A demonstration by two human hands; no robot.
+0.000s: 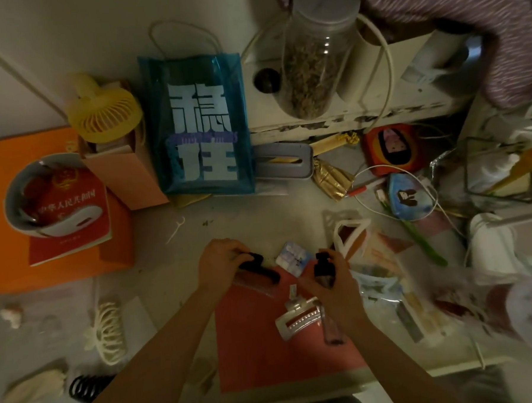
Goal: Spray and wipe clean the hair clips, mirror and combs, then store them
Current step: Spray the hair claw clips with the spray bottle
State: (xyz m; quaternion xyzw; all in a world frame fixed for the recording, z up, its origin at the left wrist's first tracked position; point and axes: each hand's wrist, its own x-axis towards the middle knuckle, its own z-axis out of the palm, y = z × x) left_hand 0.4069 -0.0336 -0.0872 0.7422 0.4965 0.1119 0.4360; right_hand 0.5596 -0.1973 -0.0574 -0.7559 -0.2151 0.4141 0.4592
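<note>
At the far left of the cluttered desk [156,256], one black spiral hair tie [86,388] and one cream claw clip [106,333] with long curved teeth are seen lying on the bare surface, apart from each other. Further right, a black hair clip [257,268], dark and glossy with a curved toothed body, is gripped by the closed fingers of the left hand [220,260] over the upper edge of a red mat [266,349]. One white claw clip [297,320] is seen lying on that mat, just below the right hand [330,284]. A small spray bottle [324,270] with a black cap is enclosed by the right hand's curled fingers, its nozzle turned towards the black clip. Three clips are counted in all.
</note>
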